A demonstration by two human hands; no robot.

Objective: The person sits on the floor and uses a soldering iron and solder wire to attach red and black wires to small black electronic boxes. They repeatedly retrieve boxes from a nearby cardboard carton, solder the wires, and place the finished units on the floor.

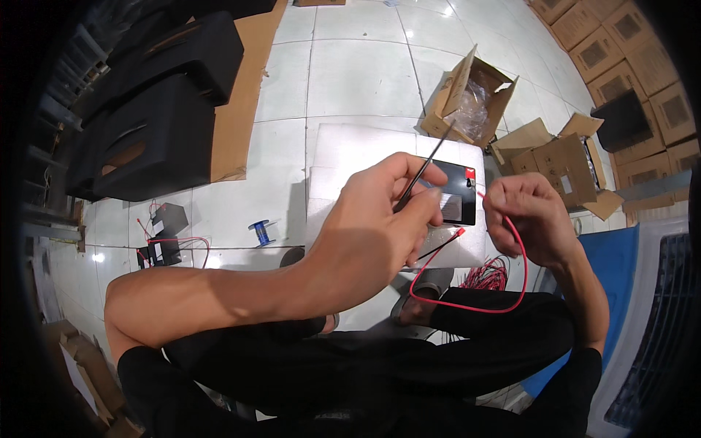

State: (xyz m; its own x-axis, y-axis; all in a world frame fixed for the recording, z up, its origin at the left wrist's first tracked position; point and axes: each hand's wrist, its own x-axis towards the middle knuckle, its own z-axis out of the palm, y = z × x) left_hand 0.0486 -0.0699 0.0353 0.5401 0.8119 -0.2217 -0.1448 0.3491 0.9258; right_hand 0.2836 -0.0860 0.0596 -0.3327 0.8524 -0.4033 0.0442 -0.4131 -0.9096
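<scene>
A black battery (457,208) with a red-marked terminal lies on a white foam block (331,172). My left hand (387,212) grips a thin dark rod-like tool (438,146) over the battery's left part, its tip pointing up and away. My right hand (522,208), just right of the battery, pinches the end of a red wire (504,309) beside the terminal; the wire loops down and back up to a red connector (458,232) near the battery's lower edge. My left hand hides part of the battery.
An open carton with plastic (445,102) and further cartons (551,164) stand behind. Black cases (157,146) on cardboard sit left, near wired batteries (166,223) and a blue spool (260,232). A red wire bundle (482,276) lies near my legs; a blue surface (610,255) is right.
</scene>
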